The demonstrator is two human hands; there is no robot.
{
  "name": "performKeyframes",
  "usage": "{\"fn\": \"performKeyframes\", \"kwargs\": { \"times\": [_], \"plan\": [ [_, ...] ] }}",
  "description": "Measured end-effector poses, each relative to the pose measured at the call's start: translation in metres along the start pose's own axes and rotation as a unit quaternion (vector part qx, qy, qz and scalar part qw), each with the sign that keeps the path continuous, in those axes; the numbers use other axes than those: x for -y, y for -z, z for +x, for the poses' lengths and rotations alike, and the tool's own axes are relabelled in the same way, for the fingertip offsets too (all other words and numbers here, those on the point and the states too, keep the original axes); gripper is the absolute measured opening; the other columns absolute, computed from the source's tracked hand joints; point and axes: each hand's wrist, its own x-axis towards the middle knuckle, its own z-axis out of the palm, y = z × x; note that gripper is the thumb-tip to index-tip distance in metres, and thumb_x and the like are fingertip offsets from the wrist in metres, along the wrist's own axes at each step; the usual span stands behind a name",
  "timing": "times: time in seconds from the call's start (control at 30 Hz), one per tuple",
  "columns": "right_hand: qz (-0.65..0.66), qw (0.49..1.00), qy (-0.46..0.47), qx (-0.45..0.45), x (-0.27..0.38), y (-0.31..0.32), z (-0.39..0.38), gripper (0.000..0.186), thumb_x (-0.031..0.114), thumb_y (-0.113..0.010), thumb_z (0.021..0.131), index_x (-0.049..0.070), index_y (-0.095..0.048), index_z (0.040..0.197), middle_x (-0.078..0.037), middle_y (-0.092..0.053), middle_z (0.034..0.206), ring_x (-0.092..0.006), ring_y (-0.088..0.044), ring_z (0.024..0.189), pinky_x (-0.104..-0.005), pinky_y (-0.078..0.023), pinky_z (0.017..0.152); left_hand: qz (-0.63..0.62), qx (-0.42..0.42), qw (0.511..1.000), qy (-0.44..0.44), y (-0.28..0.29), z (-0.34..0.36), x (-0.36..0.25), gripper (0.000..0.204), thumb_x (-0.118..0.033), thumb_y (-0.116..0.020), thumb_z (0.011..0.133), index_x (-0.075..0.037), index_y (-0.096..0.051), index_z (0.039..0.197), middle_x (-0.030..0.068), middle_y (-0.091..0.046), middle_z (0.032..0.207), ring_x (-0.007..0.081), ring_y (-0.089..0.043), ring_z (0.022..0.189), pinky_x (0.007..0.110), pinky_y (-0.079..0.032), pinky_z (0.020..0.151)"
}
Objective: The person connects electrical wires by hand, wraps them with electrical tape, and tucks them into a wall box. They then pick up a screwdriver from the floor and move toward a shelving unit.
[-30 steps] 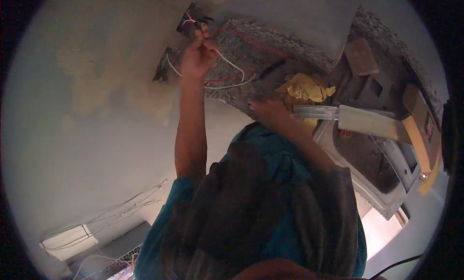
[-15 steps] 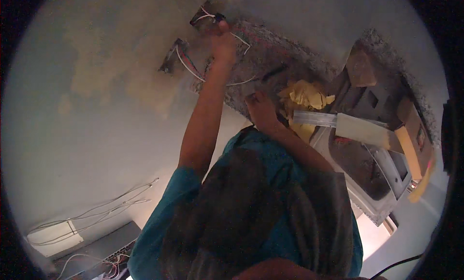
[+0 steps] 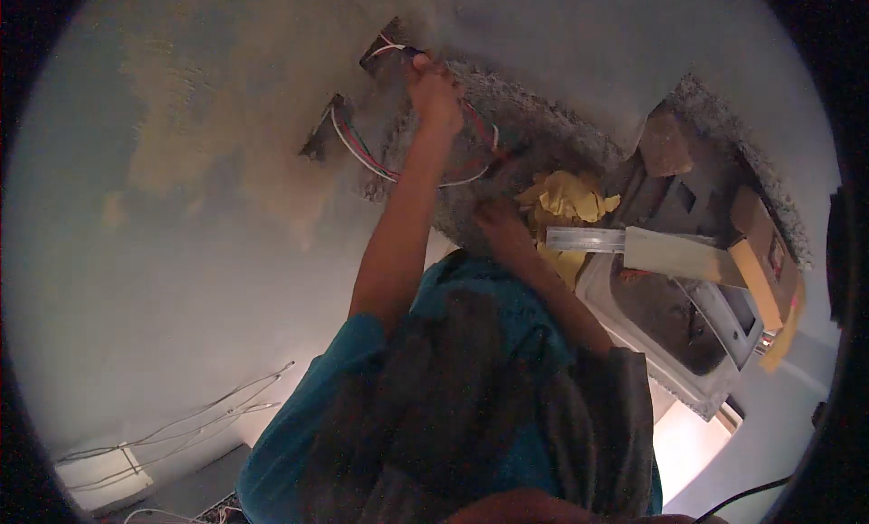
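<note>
My left hand point(image 3: 436, 94) is raised to the wall at the upper middle, its fingers closed on a small dark piece point(image 3: 413, 52) at the ends of thin wires. These red and white wires point(image 3: 387, 46) come out of a rectangular wall recess point(image 3: 376, 52). A loop of white, red and green cable point(image 3: 358, 157) leaves a second recess point(image 3: 320, 130) and passes behind my left forearm. My right hand point(image 3: 498, 223) is low over the dusty counter point(image 3: 462, 218), fingers curled. Whatever it may hold is hidden in shadow.
Crumpled yellow paper point(image 3: 570, 196) lies right of my right hand, beside a clear-and-cream strip point(image 3: 625, 243). Farther right are a brick-like block point(image 3: 665, 146), an open cardboard box point(image 3: 765, 252) and a dusty sink basin point(image 3: 665, 320). Loose cables point(image 3: 195, 415) hang at lower left.
The view has shifted slightly, so the wall and counter sit lower. My left hand stays at the upper recess with the dark piece. The wire loop beside it now bows wider to the right.
</note>
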Motion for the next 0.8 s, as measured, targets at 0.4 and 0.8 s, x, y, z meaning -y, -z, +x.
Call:
{"fn": "performKeyframes", "kwargs": {
  "times": [0.4,0.8],
  "plan": [
    [0.304,0.945,-0.117,0.032,0.056,0.211,-0.025,0.027,0.018,-0.062,0.090,0.006,-0.065,0.114,-0.015,-0.066,0.109,-0.0330,-0.063,0.100,-0.0363,-0.049,0.089,0.041,0.057,0.997,0.016,0.017,-0.007,-0.011,0.028,-0.040,-0.044,0.101,-0.013,-0.052,0.104,0.0036,-0.058,0.091,0.0192,-0.058,0.076,0.036,-0.050,0.064],
    [-0.157,0.983,-0.025,-0.094,0.054,0.190,0.163,0.062,0.048,-0.062,0.087,0.004,-0.050,0.130,-0.021,-0.062,0.114,-0.0396,-0.059,0.107,-0.0453,-0.046,0.092,0.414,0.194,0.884,-0.092,0.069,-0.066,-0.040,0.025,-0.024,-0.058,0.093,-0.008,-0.054,0.112,0.0109,-0.063,0.100,0.0301,-0.062,0.098,0.044,-0.050,0.089]
  ]
}}
